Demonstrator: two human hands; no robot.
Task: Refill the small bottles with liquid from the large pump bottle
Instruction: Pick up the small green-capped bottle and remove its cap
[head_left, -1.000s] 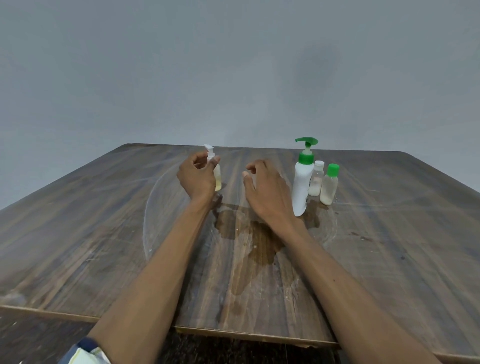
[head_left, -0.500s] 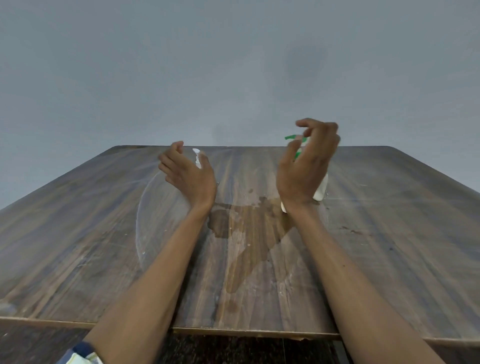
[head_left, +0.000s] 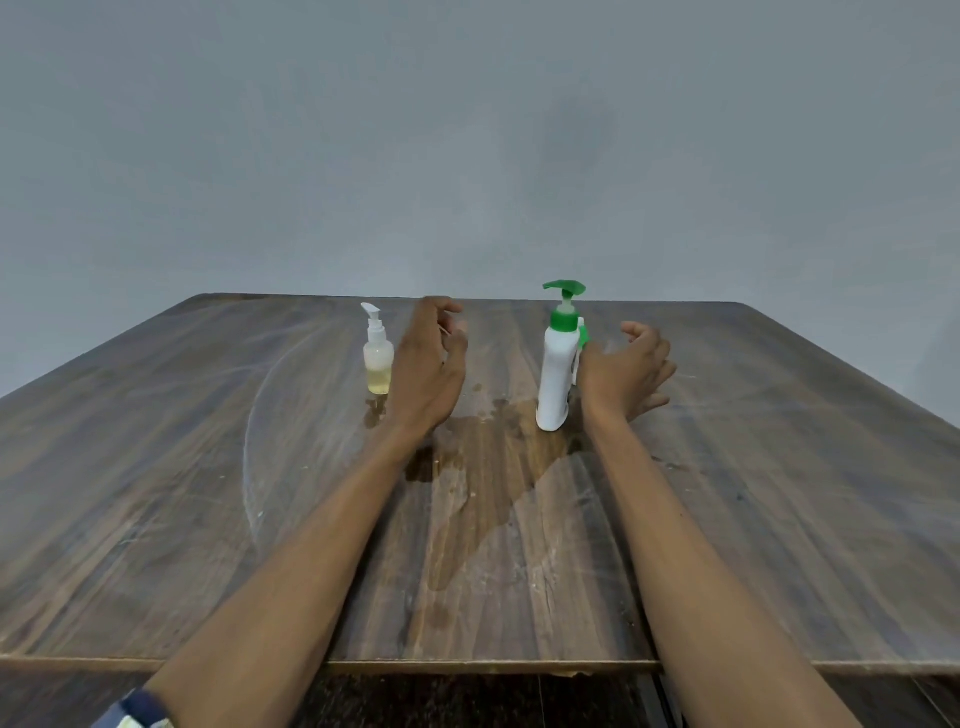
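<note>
The large white pump bottle (head_left: 556, 374) with a green pump head stands upright mid-table. A small clear bottle (head_left: 378, 364) with a white pump, part full of yellowish liquid, stands to its left. My left hand (head_left: 428, 369) hovers just right of that small bottle, fingers loosely curled, holding nothing. My right hand (head_left: 626, 376) sits just right of the large bottle, fingers relaxed and spread, empty. It hides the other small bottles; only a sliver of a green cap (head_left: 584, 335) shows behind the large bottle.
The wooden table (head_left: 779, 493) has a wet dark spill (head_left: 483, 467) in front of the bottles, between my forearms. A plain grey wall stands behind the far edge. The near edge runs under my forearms.
My left hand let go of the small pump bottle and shifted right of it. My right hand dropped from the green pump head to the right side of the large bottle.
</note>
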